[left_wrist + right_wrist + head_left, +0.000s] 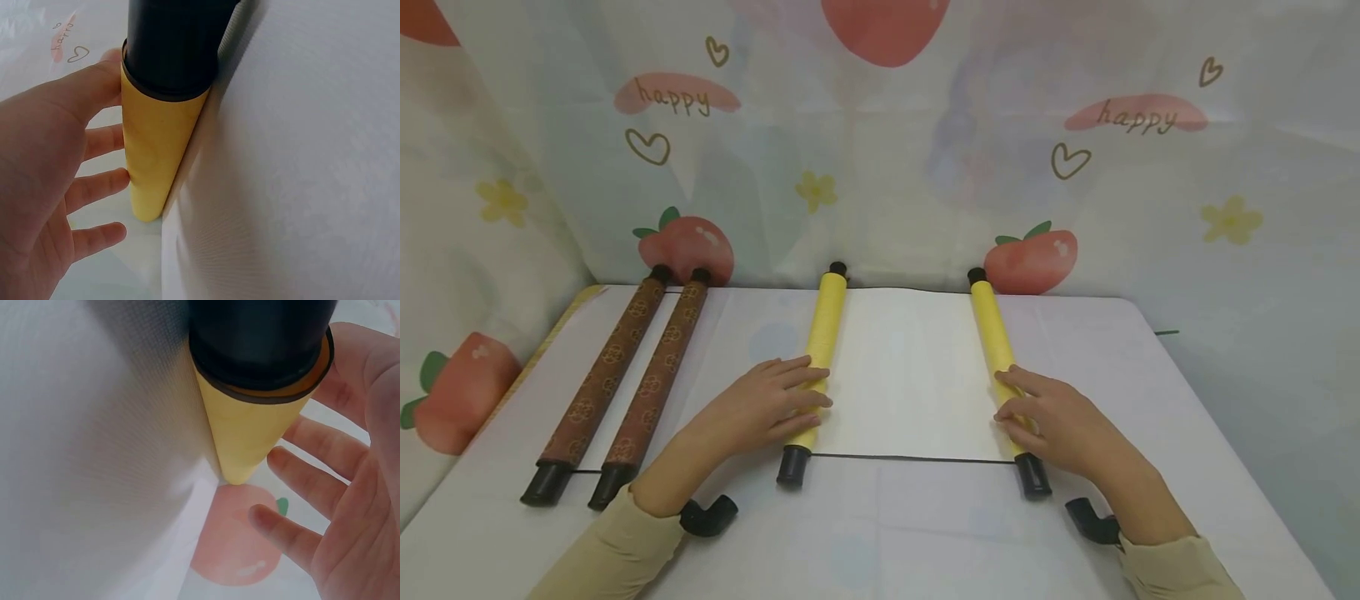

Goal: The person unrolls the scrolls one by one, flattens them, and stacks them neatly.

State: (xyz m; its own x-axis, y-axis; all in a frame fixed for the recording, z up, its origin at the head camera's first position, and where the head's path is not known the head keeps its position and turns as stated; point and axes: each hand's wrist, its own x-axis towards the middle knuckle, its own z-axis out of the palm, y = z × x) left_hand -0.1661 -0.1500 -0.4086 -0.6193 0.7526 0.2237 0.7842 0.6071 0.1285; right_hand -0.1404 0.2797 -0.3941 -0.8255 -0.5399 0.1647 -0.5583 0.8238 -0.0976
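Observation:
A partly unrolled scroll lies on the table, its white sheet spread between two yellow rolls with black end knobs. Across the left yellow roll rests my left hand, fingers spread and mostly straight. My right hand lies over the right yellow roll, its fingers loosely bent. In the left wrist view, separated fingers touch the side of the yellow roll below a large black knob. The right wrist view shows spread fingers beside the other yellow roll.
On the left lies a second scroll with two brown patterned rolls close together, a narrow white strip between them. A white cloth covers the table. Behind hangs a curtain printed with fruit, hearts and flowers. Black curved pieces sit at both wrists.

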